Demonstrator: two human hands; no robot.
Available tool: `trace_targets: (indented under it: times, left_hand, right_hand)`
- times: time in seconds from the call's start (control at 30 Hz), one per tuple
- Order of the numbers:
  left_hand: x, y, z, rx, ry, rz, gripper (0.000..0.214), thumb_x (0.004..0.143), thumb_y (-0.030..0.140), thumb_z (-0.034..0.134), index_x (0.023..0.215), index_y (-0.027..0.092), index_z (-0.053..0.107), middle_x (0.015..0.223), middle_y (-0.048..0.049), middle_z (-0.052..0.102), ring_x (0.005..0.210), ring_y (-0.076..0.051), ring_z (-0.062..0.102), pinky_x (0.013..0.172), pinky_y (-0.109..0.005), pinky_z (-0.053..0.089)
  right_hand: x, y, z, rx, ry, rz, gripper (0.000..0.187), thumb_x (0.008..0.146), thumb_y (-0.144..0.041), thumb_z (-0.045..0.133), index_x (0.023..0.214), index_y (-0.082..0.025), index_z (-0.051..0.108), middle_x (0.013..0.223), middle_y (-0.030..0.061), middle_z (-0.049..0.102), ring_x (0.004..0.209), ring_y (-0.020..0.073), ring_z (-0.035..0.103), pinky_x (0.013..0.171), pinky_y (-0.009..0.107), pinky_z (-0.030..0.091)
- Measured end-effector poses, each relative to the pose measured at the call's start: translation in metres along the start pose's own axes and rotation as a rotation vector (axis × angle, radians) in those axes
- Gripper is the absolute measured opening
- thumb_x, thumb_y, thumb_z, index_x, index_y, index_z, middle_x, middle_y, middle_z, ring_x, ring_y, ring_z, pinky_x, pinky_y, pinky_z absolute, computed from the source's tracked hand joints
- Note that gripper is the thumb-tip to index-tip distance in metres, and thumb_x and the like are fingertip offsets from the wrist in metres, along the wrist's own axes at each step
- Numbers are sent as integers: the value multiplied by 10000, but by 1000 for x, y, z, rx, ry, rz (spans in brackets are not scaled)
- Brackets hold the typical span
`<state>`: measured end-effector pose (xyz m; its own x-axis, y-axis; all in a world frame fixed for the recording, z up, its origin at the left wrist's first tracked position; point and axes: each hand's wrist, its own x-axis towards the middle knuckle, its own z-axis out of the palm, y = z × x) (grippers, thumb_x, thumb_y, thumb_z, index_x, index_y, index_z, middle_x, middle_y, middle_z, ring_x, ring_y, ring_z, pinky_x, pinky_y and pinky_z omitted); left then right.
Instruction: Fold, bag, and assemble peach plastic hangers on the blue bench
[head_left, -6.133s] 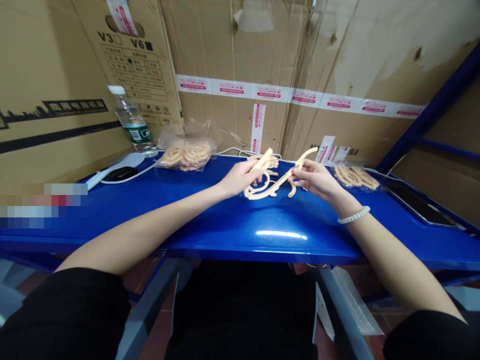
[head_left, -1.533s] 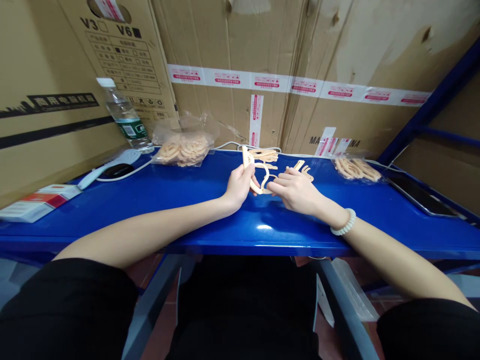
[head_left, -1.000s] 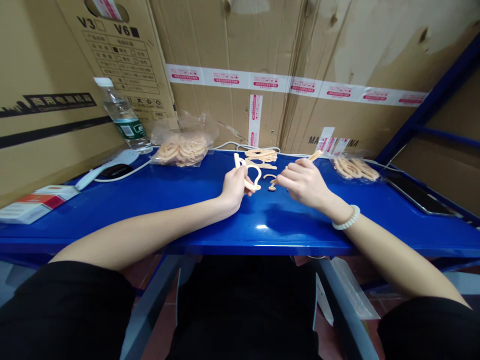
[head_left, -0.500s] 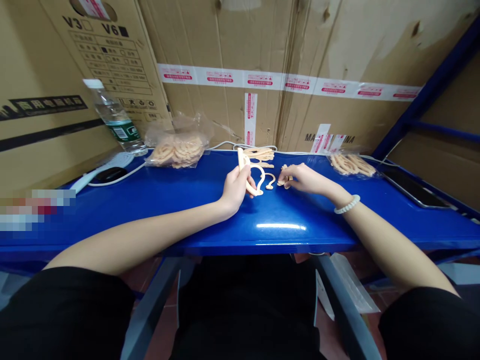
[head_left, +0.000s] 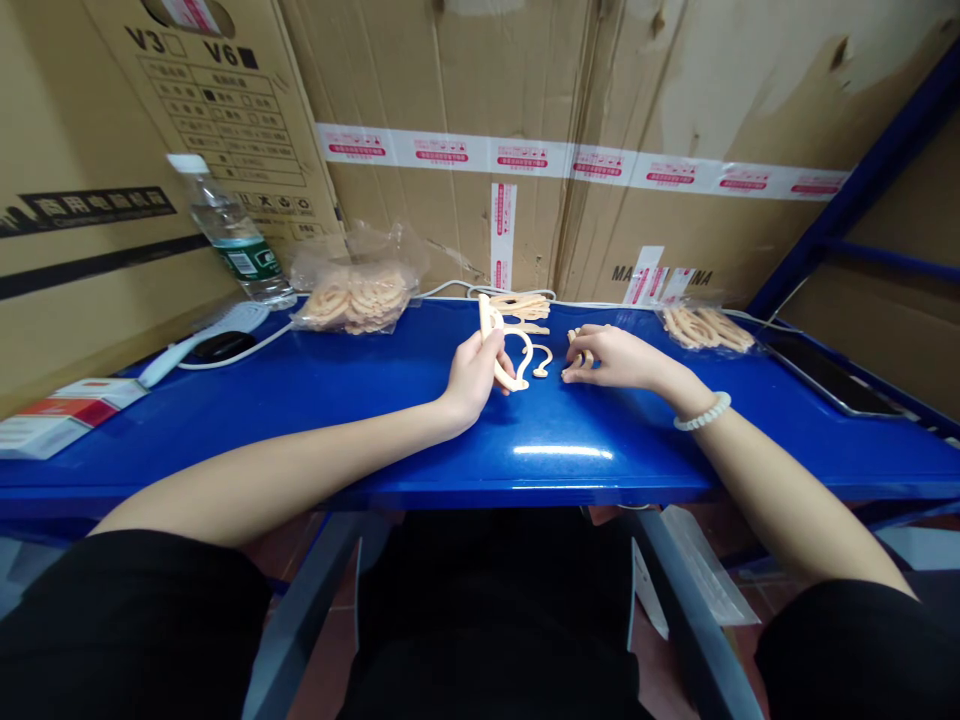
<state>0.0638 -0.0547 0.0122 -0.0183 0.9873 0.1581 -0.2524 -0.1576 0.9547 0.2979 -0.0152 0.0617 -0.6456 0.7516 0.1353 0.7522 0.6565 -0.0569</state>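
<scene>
Gripping curved cream hanger frame (head_left: 485,314) in snugly wrapped left hand (head_left: 471,380), holding it tilted above blue bench (head_left: 375,365). Cupping right hand (head_left: 611,356) loosely around small cream pieces (head_left: 587,358); can't tell if gripping any. Working best by holding frame steady, leaving its curved end uncovered, pinching just one piece by its edge, avoiding bumping loose hook (head_left: 541,374) lying between hands.

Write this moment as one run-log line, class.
Left hand: grips curved piece | Right hand: at small pieces | Hook: on table, between hands | Bottle: back left
</scene>
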Motion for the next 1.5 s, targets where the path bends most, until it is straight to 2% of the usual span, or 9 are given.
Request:
trace_targets:
  times: [0.1,0.37,0.67,0.87,1.0,1.1,1.23,1.37,1.5]
  left_hand:
    - [0,1,0,5,0,-5,340,1019,382,540,739,209,456,472,49,545,372,-117,562,362,-177,420]
    - [-2,2,0,6,0,-18,347,1010,379,553,724,209,454,481,43,548,389,-124,575,372,-179,428]
    - [-3,12,4,3,-38,-75,299,1016,279,456,726,207,442,471,35,545,391,-125,558,391,-186,442]
    - [9,30,-3,61,-301,-152,219,951,252,491,745,180,510,572,-22,640,457,-152,623,436,-218,494]
    - [19,35,-12,324,-549,-191,83,886,217,629,838,149,630,714,-69,730,589,-183,715,459,-206,513]
    - [20,35,-16,423,-643,-151,108,885,253,679,872,146,674,747,-76,742,656,-188,737,498,-205,538]
    - [13,39,-16,461,-706,-30,167,886,304,705,927,143,721,772,-78,747,670,-186,731,510,-203,538]
    - [9,45,-16,471,-670,95,194,881,301,707,989,147,754,844,-76,762,630,-159,696,500,-199,526]
    - [11,46,-17,489,-593,191,176,873,292,701,983,165,756,768,-48,735,568,-147,648,491,-207,504]
  right_hand:
    - [2,-1,7,-58,11,51,300,877,-452,779,911,-157,737,1008,100,677,848,233,648,745,327,442]
    - [8,1,10,-1,50,39,88,866,-201,764,912,-126,759,954,100,677,797,207,631,765,312,450]
    - [5,6,5,35,112,29,168,922,-278,669,925,-143,769,938,103,695,749,197,615,717,315,446]
    - [5,1,2,308,324,30,262,917,-339,624,1031,-141,753,909,91,736,729,194,617,697,330,470]
    - [6,-17,6,711,265,51,431,906,-482,648,1124,-119,730,901,86,733,699,178,605,619,308,486]
    - [7,-28,10,926,192,55,462,882,-511,689,1116,-114,720,836,61,705,640,142,559,556,271,447]
    - [6,-37,10,1026,198,39,420,859,-528,731,962,-120,738,732,26,655,627,121,528,555,251,394]
    - [4,-37,7,1027,268,46,400,837,-530,755,853,-130,742,694,22,638,623,122,523,551,254,382]
    - [4,-34,5,1047,375,74,356,828,-505,772,788,-158,706,703,13,636,626,119,540,579,254,436]
